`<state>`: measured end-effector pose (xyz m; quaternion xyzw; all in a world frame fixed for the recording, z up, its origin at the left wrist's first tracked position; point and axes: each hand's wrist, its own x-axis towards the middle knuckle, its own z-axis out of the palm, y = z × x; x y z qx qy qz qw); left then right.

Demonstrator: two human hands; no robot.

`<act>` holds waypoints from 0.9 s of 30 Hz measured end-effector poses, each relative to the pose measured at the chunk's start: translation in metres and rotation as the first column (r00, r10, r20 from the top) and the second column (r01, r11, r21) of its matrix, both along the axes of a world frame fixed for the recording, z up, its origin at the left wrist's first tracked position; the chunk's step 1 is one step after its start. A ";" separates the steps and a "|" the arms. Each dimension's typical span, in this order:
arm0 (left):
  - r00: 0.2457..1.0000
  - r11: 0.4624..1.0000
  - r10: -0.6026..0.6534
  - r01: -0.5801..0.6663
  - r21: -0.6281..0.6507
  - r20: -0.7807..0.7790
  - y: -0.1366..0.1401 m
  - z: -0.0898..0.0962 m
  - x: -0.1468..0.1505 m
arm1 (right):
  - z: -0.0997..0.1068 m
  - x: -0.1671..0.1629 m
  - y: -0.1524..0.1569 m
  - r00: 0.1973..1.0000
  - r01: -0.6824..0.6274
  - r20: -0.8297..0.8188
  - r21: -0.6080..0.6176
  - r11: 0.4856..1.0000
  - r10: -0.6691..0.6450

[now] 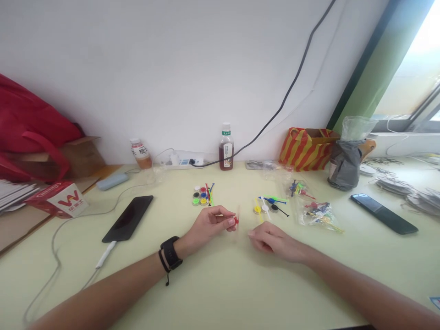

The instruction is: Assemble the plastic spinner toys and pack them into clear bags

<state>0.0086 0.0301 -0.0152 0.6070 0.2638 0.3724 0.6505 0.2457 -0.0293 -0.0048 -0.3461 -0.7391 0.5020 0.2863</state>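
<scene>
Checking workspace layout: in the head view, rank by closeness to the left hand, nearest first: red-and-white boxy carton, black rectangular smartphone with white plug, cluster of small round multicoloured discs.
1. Multicoloured discs: just beyond the left hand, slightly to its left.
2. Black smartphone: left of the hand.
3. Red-and-white carton: far left, past the phone.

Red piece [236,221] partly hidden by left hand [210,224], faint reddish streak [238,211] beside it blurred
</scene>
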 end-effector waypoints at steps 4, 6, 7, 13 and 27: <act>1.000 1.000 0.010 -0.010 0.018 -0.009 0.001 -0.003 0.000 | -0.001 -0.001 0.003 0.990 0.138 -0.039 0.062 0.988 -0.136; 1.000 1.000 0.001 -0.001 0.019 -0.014 0.002 -0.004 -0.001 | -0.004 -0.003 0.003 0.975 0.220 -0.054 0.087 0.972 -0.216; 1.000 1.000 -0.006 0.007 0.015 -0.019 0.002 -0.004 -0.001 | -0.005 -0.005 0.003 0.970 0.240 -0.061 0.093 0.966 -0.236; 1.000 1.000 -0.003 0.004 0.011 -0.029 0.001 -0.004 -0.001 | -0.008 -0.007 0.002 0.982 0.183 -0.064 0.093 0.979 -0.178; 0.999 0.999 0.023 -0.022 0.025 -0.046 0.001 -0.002 -0.002 | -0.012 -0.007 -0.001 0.931 0.251 -0.247 -0.097 0.963 -0.268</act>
